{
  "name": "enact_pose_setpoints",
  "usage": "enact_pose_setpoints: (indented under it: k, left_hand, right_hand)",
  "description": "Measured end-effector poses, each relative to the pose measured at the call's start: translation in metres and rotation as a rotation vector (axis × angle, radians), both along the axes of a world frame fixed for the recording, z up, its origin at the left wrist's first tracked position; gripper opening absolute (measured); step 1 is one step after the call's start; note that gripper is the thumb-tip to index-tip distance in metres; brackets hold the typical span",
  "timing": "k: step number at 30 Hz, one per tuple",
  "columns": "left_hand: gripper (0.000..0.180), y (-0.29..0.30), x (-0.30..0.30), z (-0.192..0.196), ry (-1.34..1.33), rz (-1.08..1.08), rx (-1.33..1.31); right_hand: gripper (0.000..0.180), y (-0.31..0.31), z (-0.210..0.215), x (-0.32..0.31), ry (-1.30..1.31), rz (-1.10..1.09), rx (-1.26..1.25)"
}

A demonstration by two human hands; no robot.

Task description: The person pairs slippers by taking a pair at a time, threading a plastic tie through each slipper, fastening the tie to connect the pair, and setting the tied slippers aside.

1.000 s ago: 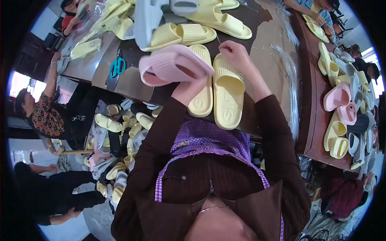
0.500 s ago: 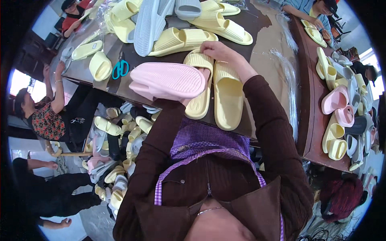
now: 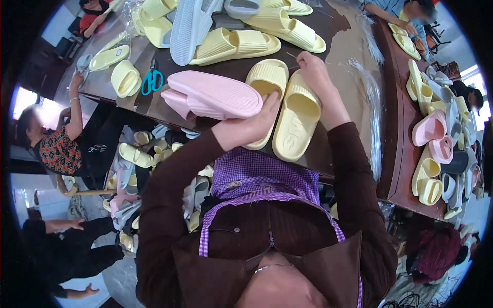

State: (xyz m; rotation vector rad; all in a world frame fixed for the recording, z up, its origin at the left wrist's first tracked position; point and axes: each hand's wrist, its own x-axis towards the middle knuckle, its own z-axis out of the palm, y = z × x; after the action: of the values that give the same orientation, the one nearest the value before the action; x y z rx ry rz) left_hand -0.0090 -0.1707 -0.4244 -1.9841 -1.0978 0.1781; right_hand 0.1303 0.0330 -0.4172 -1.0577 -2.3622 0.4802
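Starting at the far left of my view, a person in a patterned top (image 3: 60,149) sits beside the dark worktop (image 3: 339,31), arm raised to its edge, and a heap of loose slippers (image 3: 134,164) lies on the floor below, probably a stock still to be sorted. On the worktop near that corner I see a small pale yellow slipper (image 3: 125,79) and blue-handled scissors (image 3: 152,81) lying flat, within easy reach. Next comes my left hand (image 3: 252,124), fingers clenched around the heel end of a pink slipper (image 3: 210,96); it looks like two pink soles pressed together, held up off the worktop, likely so the pair stays matched. The foam looks soft and matte, with fine ribbing across the sole. Just beside it a pair of yellow slippers (image 3: 287,113) lies side by side on the worktop, thick-soled, rounded, with ribbed straps. My right hand (image 3: 314,77) rests on the strap end of the right-hand one, fingers curled onto it, though I cannot tell whether it truly grips or only steadies it. Further back lies a long grey slipper (image 3: 189,23) among more yellow ones. At the far right a reddish-brown table (image 3: 398,154) carries a crowded row of pink and yellow slippers (image 3: 434,143).
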Motion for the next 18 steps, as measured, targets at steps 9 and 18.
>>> enact_pose_setpoints:
  k: [9, 18]
  left_hand:
    - [0.033, 0.017, -0.064, 0.074, -1.328, -0.106, -1.297]
    - [0.03, 0.082, -0.061, 0.045, -1.997, 0.28, -0.912]
  right_hand:
    - [0.013, -0.019, 0.007, 0.051, 0.118, -0.115, 0.001]
    - [0.011, -0.029, 0.012, 0.088, 0.417, 0.012, -0.328]
